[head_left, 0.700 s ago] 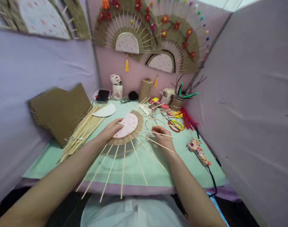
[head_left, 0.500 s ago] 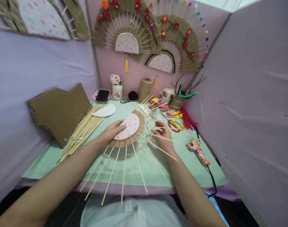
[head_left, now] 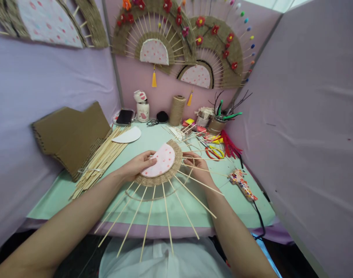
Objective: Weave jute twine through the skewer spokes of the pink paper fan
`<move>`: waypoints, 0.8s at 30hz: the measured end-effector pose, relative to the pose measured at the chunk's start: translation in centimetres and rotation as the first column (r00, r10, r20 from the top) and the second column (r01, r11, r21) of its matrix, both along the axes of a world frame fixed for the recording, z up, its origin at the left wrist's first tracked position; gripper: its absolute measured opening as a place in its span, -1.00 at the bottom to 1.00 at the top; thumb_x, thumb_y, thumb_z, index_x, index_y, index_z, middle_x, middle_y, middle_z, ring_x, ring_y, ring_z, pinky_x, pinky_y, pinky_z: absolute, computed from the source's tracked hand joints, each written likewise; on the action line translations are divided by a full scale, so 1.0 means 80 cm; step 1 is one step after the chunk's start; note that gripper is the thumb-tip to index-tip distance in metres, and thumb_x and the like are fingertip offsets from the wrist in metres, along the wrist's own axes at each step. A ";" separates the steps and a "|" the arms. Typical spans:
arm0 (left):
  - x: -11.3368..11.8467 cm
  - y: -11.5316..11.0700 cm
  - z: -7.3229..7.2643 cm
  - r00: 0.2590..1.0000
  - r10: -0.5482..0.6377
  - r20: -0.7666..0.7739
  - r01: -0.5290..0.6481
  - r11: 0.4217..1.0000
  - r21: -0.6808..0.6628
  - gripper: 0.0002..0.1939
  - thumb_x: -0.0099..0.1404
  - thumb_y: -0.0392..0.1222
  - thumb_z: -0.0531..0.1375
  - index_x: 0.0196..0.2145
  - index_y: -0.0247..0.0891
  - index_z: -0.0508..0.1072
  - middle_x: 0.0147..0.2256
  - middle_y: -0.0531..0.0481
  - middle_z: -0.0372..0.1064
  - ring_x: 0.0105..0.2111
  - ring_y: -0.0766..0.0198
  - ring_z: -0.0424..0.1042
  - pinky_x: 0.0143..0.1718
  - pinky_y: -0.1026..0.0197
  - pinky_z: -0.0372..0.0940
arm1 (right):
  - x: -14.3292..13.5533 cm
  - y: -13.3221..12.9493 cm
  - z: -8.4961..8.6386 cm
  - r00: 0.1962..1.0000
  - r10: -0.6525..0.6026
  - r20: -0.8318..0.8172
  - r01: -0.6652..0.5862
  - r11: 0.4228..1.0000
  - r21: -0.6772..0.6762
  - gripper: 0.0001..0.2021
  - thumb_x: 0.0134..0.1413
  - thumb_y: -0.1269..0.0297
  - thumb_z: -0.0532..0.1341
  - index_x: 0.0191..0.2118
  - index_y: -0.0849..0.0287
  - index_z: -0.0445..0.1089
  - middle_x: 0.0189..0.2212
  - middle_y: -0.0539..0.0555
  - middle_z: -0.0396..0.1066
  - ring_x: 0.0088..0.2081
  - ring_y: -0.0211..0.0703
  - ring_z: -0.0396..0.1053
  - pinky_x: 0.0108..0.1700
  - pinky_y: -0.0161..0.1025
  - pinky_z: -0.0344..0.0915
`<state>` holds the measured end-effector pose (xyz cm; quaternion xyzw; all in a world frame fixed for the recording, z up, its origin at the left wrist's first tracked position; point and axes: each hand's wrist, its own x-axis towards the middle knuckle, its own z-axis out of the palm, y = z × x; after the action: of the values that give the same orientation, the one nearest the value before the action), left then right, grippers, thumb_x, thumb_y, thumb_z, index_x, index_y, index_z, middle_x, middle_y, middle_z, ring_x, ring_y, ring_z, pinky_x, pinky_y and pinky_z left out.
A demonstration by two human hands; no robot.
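A half-round fan has a pink-spotted cloth centre [head_left: 161, 160], a woven twine band [head_left: 157, 179] around its curve and several thin wooden sticks [head_left: 165, 208] fanning out. My left hand [head_left: 141, 164] grips the straight side of the centre, thumb on top of the cloth. At the band's right edge my right hand [head_left: 198, 166] has its fingers curled among the sticks, pinching a strand of twine [head_left: 189, 175]; some fingertips are hidden. A loose length of twine also hangs in a curve beneath the lower sticks.
Left lie a stick bundle [head_left: 102, 160], a white half-round piece [head_left: 128, 135] and cardboard [head_left: 69, 135]. A twine spool [head_left: 177, 110] stands at the back. Scissors [head_left: 215, 152] and a glue gun [head_left: 242, 185] with a black cord lie right. Finished fans [head_left: 219, 50] hang on the wall.
The fan has turned slightly and shifted right and down, its sticks now closer to the glue gun. My right hand's fingers have moved in against the band's edge.
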<state>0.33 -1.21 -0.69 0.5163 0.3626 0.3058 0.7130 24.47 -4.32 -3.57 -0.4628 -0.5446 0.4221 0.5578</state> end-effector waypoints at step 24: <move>-0.002 0.005 -0.005 0.984 0.115 0.136 -0.115 0.993 -0.008 -0.59 0.02 -0.10 0.32 -0.20 -0.32 0.35 -0.28 -0.09 0.44 -0.45 0.34 0.41 -0.46 0.34 0.27 | -0.002 -0.017 -0.005 0.994 0.061 0.086 -0.055 0.996 -0.069 -0.60 -0.02 0.22 0.21 0.01 0.06 0.33 0.02 0.12 0.33 0.04 -0.03 0.28 0.03 -0.07 0.23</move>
<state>0.18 -0.84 -1.10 0.4723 0.3424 0.3810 0.7173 24.30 -5.69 -3.96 -0.4832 -0.5676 0.4350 0.5050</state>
